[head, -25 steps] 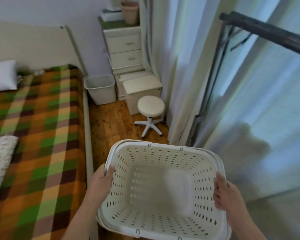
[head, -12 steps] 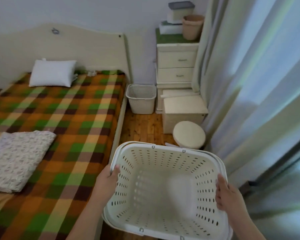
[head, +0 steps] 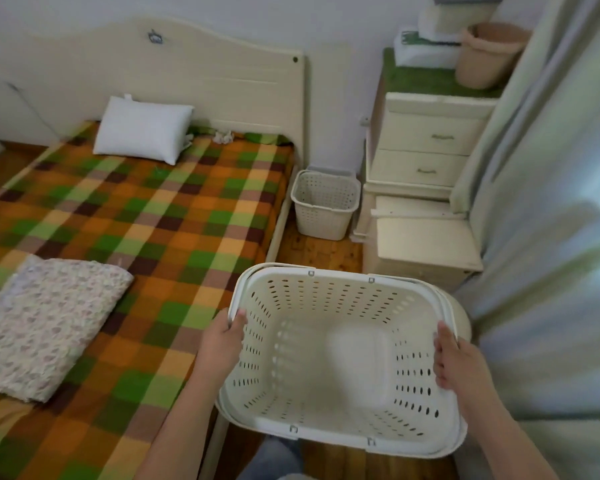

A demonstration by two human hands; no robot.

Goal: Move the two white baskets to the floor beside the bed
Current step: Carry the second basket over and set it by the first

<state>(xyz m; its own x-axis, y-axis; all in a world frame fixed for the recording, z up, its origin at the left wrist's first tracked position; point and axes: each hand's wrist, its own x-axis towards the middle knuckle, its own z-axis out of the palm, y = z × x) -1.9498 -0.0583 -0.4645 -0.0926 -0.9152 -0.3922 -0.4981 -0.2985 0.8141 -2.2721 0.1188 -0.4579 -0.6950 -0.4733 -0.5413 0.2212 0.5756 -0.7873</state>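
Observation:
A large white perforated basket [head: 340, 358] hangs empty in front of me, above the floor strip beside the bed. My left hand [head: 222, 344] grips its left rim and my right hand [head: 456, 365] grips its right rim. A second, smaller white perforated basket [head: 323, 206] stands on the wooden floor [head: 321, 251] farther away, between the bed's head end and a drawer unit. The bed [head: 136, 237] with a green and orange checked cover fills the left side.
A cream drawer unit [head: 426, 143] and a low cream box [head: 420, 244] stand at the right of the floor strip. A round stool [head: 463, 323] is partly hidden behind the held basket. Curtains [head: 551, 237] hang at the right. A pillow [head: 142, 129] and folded blanket [head: 45, 323] lie on the bed.
My view has swung left and moved toward the bed's head end. The basket stays held in both hands, and the stool is now mostly hidden behind it.

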